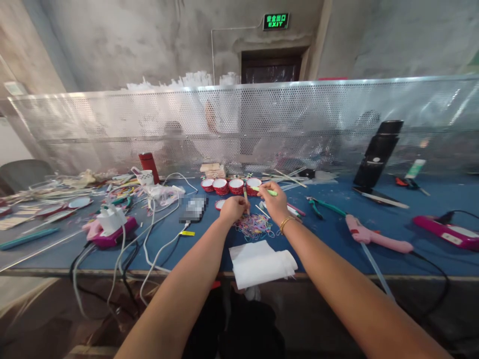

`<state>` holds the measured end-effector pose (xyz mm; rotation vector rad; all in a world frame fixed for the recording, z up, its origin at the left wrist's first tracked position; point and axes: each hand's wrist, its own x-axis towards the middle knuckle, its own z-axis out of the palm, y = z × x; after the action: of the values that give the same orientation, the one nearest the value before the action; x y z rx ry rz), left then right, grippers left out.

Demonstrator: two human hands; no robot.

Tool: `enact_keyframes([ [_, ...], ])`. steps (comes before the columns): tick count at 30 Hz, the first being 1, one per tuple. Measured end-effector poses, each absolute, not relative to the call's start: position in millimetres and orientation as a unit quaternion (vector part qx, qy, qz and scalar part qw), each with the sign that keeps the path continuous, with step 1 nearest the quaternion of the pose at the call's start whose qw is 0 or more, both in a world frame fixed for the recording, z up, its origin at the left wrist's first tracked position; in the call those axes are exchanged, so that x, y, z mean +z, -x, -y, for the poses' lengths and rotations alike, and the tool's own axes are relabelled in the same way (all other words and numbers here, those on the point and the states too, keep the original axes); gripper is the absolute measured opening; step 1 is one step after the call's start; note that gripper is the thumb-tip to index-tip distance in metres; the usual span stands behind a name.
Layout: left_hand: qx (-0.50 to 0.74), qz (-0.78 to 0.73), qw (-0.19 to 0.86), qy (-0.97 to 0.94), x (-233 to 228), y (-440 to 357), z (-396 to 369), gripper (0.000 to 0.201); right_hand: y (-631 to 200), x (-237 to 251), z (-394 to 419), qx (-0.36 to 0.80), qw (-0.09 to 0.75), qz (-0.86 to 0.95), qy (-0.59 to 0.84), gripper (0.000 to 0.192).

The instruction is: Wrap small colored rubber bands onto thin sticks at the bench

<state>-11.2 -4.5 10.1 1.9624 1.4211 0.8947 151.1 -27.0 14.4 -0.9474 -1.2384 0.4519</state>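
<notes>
Holding flat pale stick (245, 193), slim green pen (272, 192).

The blue table (325, 233) bears coloured bands (255, 227), a white sheet (262, 265) and pliers (330, 206).

The black rectangular sign (276, 21) on the grey plastered wall (149, 45) read 安全出口 above EXIT, both in glowing green lettering.

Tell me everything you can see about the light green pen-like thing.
The light green pen-like thing is slim and looks like plastic. The right hand pinches its middle, leaving both ends showing. It is slightly tilted in the picture, its narrower end pointing toward the pale stick in the left hand. Whether its tip touches anything is too small to tell.
</notes>
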Motion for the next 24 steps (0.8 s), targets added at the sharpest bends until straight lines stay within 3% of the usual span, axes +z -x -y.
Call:
enact_keyframes([
  [4, 0.333, -0.527, 0.274, -0.732, 7.6, 11.0, 4.3, 0.015, -149.8, 10.0, 26.1, 0.224, 0.648, 0.602, 0.409, 0.037],
  [8, 0.326, -0.528, 0.263, -0.738, 5.4, 12.2, 2.6, 0.017, -148.6, -0.4, 21.2, 0.164, 0.621, 0.633, 0.431, 0.021],
  [24, 0.334, -0.499, 0.237, -0.764, 8.7, 13.5, 6.7, 0.013, -142.9, -11.2, 14.9, 0.177, 0.615, 0.647, 0.415, 0.032],
])
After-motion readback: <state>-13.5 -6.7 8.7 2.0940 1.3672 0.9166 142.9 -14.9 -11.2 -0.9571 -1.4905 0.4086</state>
